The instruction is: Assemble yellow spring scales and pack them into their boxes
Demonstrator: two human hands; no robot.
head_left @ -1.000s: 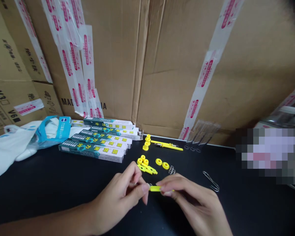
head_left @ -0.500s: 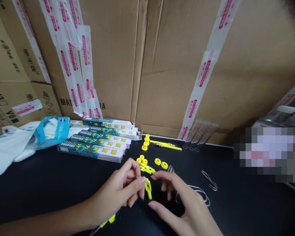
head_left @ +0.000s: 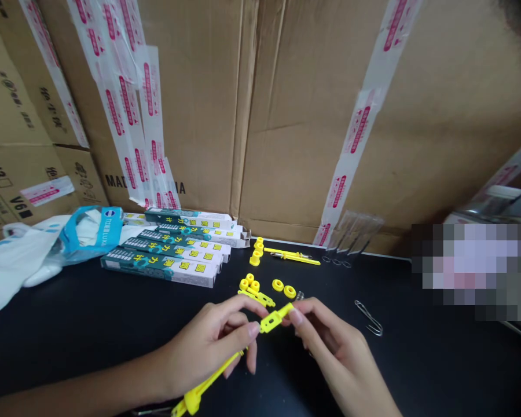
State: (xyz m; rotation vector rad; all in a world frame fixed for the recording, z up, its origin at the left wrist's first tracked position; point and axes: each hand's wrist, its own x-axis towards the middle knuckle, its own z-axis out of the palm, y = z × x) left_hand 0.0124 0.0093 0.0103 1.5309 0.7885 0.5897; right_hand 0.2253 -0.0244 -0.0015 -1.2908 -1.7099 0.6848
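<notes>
Above the black worktop (head_left: 91,324), both hands pinch one yellow strip (head_left: 272,319)

Near the front edge, centre of view, the left hand (head_left: 212,344) grips the yellow strip btw. thumb and forefinger, other fingers curled under. The right hand (head_left: 330,341) nips the strip's upper end w/ thumb and forefinger tips, just right of the left hand's fingertips, so the two hands nearly touch. The strip is tilted: its upper end points toward the right hand, and its lower end runs out under the left hand to a thicker knob at the bottom of the frame. Whether that end touches the worktop, cannot tell.

Just beyond the hands lie a flat yellow bar (head_left: 260,298), a cluster of small yellow caps (head_left: 249,284), two yellow rings (head_left: 278,284) and a small metal spring (head_left: 300,295). To the right, apart from them, is a wire clip (head_left: 369,317). Further back, stacked yellow pieces (head_left: 257,252) sit beside a thin yellow rod (head_left: 293,256), w/ a row of printed boxes (head_left: 165,263) to the left. A white-and-blue plastic bag (head_left: 82,231) lies at far left. Taped cardboard cartons (head_left: 295,127) close off the back, w/ clear sleeves (head_left: 356,229) leaning at their foot
</notes>
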